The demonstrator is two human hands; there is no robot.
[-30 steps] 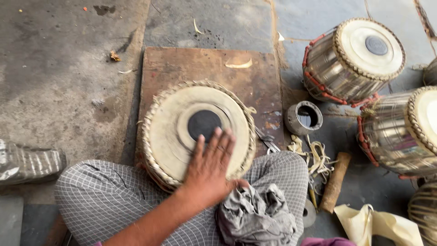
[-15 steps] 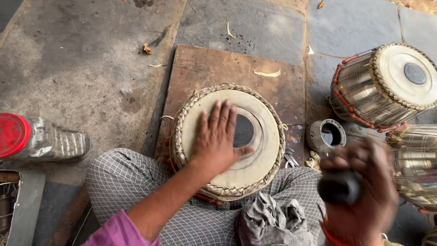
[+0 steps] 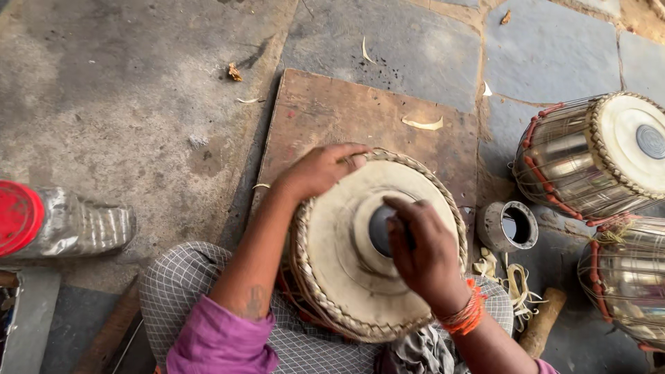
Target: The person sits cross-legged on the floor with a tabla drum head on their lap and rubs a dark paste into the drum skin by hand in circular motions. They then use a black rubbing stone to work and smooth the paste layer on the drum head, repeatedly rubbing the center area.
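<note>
Tabla drum [image 3: 346, 256] sits tilted on the person's lap, near centre, head facing up toward the camera, its far edge over a wooden board [image 3: 332, 114] on the stone floor [image 3: 104, 90]. Left hand [image 3: 320, 168] is curled over the far-left braided rim, fingers closed on the edge. Right hand [image 3: 419, 249] comes from the near right and lies directly over the black centre spot [image 3: 379, 228], fingers bunched around a small dark object, pressed to the skin; what it is, cannot tell. So the right hand is the one on the spot, the left is off at the rim. Small metal cup [image 3: 508, 226] just right of the drum; two chrome tablas [image 3: 589, 159] far right; red-capped plastic bottle [image 3: 62, 221] lying left.
</note>
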